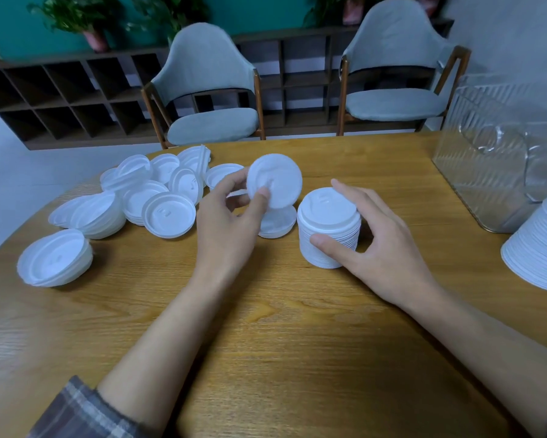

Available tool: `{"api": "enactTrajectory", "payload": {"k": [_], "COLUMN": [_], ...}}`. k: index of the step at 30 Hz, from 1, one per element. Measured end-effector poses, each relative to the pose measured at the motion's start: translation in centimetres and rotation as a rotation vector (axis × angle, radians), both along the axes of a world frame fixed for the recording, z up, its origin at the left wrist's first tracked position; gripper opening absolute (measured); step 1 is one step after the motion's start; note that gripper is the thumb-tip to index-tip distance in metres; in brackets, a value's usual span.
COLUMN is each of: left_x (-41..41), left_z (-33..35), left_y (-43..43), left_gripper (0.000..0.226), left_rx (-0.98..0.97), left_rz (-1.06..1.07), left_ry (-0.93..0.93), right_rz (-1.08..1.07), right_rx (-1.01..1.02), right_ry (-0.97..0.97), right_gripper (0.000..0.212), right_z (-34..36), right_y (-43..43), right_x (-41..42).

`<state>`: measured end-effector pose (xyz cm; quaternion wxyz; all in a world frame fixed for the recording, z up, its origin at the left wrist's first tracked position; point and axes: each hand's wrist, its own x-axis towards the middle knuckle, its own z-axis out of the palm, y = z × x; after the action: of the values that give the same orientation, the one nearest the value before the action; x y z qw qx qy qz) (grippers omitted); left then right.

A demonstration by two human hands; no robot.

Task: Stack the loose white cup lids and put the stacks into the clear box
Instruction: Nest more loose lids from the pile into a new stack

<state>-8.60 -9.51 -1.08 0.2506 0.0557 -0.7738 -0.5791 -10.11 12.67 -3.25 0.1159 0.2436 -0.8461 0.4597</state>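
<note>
Pinching one lid point(275, 180) in the left grip point(226, 229), clasped the upright stack point(329, 211) with the right grip point(382, 251), well in from the worktop's point(265, 311) far edge, box point(487, 172) toward its right edge.

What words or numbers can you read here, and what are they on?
No text can be read.
loose lids: small raised marks on top, too blurred to read.
lid stack: a raised mark on top, also too blurred.
held lid: nothing readable.
clear box: no label shows.

white lids point(167, 216), tan table point(265, 327), plaid sleeve point(76, 409).
</note>
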Motion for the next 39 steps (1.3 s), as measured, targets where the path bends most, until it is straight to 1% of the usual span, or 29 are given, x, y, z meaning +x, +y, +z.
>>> {"api": "enactTrajectory", "payload": {"k": [3,5,7,9,12,15,19,22,24,30,36,39], "left_x": [0.1,0.3,0.4,0.5,0.8,1.0,1.2,1.5,1.6,1.5,1.3,1.3], "left_z": [0.5,0.6,0.4,0.3,0.3,0.3,0.2,0.0,-0.1,-0.1,-0.3,-0.3], "left_y": [0.0,0.4,0.9,1.4,1.9,2.1,2.2,2.4,2.7,2.8,2.9,2.6], "left_gripper": [0.027,0.031,0.037,0.035,0.021,0.014,0.024,0.053,0.063,0.059,0.060,0.062], "left_rx": [0.243,0.308,0.333,0.303,0.244,0.149,0.011,-0.088,-0.108,-0.166,-0.167,-0.221], "left_rz": [-0.117,-0.239,-0.306,-0.272,-0.245,-0.231,-0.258,-0.307,-0.315,-0.348,-0.395,-0.419], "left_ry": [-0.024,-0.080,-0.120,-0.111,-0.064,-0.038,-0.046,-0.093,-0.092,-0.057,-0.086,-0.093], "right_rz": [0.010,0.011,0.014,0.020,0.043,0.055,0.064,0.068,0.070,0.077,0.092,0.094], "right_rx": [0.002,0.002,-0.005,-0.011,-0.003,0.009,0.029,0.012,0.017,0.013,-0.006,-0.019], "right_ry": [-0.015,-0.013,-0.006,-0.021,-0.054,-0.042,-0.005,-0.010,-0.001,-0.017,-0.028,-0.020], "right_gripper": [0.081,0.080,0.081,0.087,0.095,0.095,0.085,0.084,0.084,0.086,0.085,0.086], "right_z": [0.0,0.0,0.0,0.1,0.2,0.3,0.1,0.1,0.1,0.1,0.0,0.0], "right_y": [0.1,0.1,0.1,0.1,0.2,0.1,0.0,0.0,0.0,0.1,0.1,0.0], "right_x": [0.0,0.0,0.1,0.1,0.2,0.3,0.3,0.3,0.3,0.3,0.3,0.3]}}
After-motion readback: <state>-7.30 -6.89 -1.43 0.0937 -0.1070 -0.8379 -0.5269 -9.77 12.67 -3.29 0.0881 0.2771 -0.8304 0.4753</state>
